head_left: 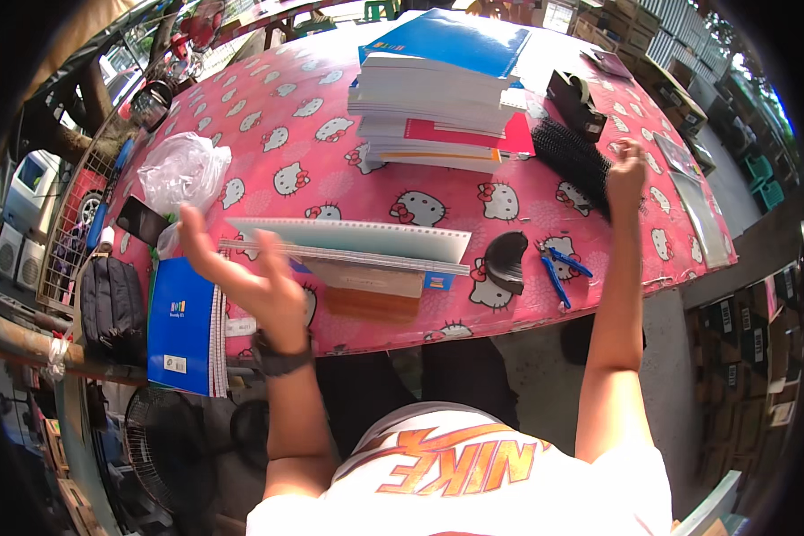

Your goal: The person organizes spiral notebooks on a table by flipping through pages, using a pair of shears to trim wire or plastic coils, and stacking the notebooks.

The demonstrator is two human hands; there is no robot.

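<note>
My left hand (pixel 259 290), with a dark watch on the wrist, has its fingers spread and slightly blurred. It is open beside the left end of a sheaf of hole-punched sheets (pixel 357 238). The sheaf stands on edge, its row of holes uppermost, against a wooden block (pixel 371 304). Over at the right, my right hand (pixel 628 170) is raised with fingers curled together, next to a bundle of black plastic binding coils (pixel 573 161). Whatever those fingers hold is too small to make out. A curved black piece (pixel 506 262) and blue-handled pliers (pixel 563 272) lie between the sheaf and my right forearm.
A tall stack of punched paper with blue covers (pixel 447 45) stands at the back. Blue spiral notebooks (pixel 185 326) sit at the left edge, near a black pouch (pixel 113 299), a phone (pixel 141 220) and a plastic bag (pixel 183 170). A tape dispenser (pixel 576 103) stands behind the coils.
</note>
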